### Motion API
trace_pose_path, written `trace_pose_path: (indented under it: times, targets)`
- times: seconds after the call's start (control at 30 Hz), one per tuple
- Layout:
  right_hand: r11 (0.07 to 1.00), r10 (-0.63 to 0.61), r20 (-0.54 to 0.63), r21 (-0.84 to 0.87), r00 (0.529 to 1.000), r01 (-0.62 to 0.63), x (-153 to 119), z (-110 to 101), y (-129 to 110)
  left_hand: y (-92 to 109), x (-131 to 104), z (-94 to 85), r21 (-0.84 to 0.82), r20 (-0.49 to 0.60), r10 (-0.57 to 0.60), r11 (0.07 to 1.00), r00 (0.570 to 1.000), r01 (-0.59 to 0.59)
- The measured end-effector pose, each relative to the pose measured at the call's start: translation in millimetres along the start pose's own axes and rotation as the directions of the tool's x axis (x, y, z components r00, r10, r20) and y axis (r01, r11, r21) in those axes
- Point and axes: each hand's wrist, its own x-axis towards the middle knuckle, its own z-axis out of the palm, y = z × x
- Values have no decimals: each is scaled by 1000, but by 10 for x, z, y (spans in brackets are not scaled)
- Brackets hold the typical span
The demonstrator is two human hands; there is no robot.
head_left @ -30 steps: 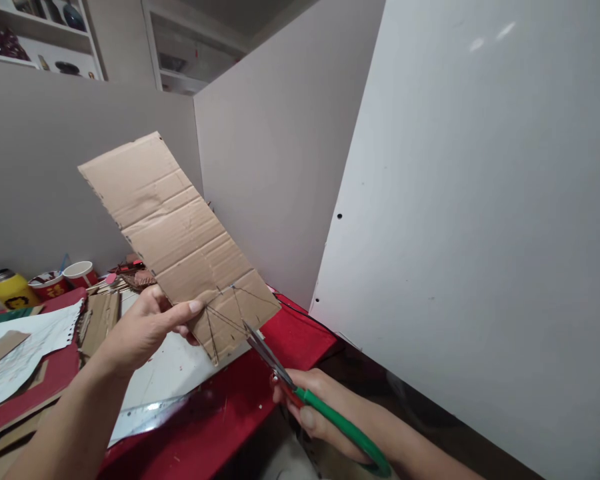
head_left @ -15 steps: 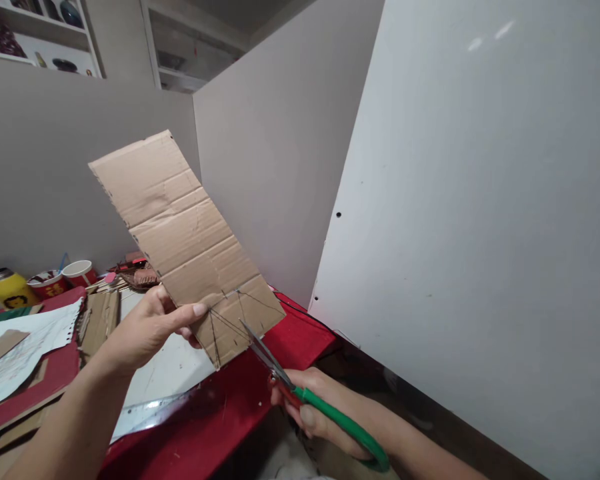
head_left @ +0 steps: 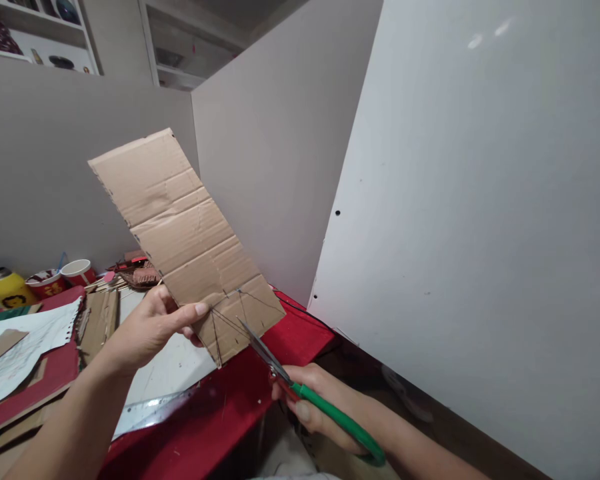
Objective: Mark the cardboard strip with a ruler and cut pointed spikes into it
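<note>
A long brown piece of corrugated cardboard (head_left: pixel 190 233) is held up at a tilt, creased across and marked with dark pen lines near its lower end. My left hand (head_left: pixel 165 320) pinches its lower left edge, thumb on the front face and fingers behind. In my right hand (head_left: pixel 320 407) is a pair of scissors (head_left: pixel 340 420) with green and red handles. Their blades lie at the lower edge of the cardboard, the upper one over the marked face, pointing up and left. The lower blade is mostly hidden behind the cardboard.
A transparent ruler (head_left: pixel 153 410) lies on the red tabletop (head_left: pixel 205 427). To the left are a paper sheet (head_left: pixel 25 347), cardboard strips (head_left: pixel 97 327), a yellow bottle (head_left: pixel 10 287) and a paper cup (head_left: pixel 79 272). A white panel (head_left: pixel 455 200) stands close on the right.
Very little differs. The scissors have shifted slightly at the cardboard's lower edge, and the view has moved a touch. Both hands keep their grips.
</note>
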Motion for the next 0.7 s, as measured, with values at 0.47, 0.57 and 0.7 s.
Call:
trace_pose_path:
  times: [0.47, 0.57, 0.7]
  targets:
    - [987, 56, -31, 152, 998, -50, -37, 53, 31, -16, 7, 4, -12, 12, -12, 1000, 1000, 13]
    - [979, 64, -26, 197, 998, -58, -37, 63, 46, -6, 3, 7, -22, 21, -8, 1000, 1000, 9]
    - [966, 63, -21, 254, 998, -55, -24, 71, 37, -5, 3, 5, -14, 30, -11, 1000, 1000, 11]
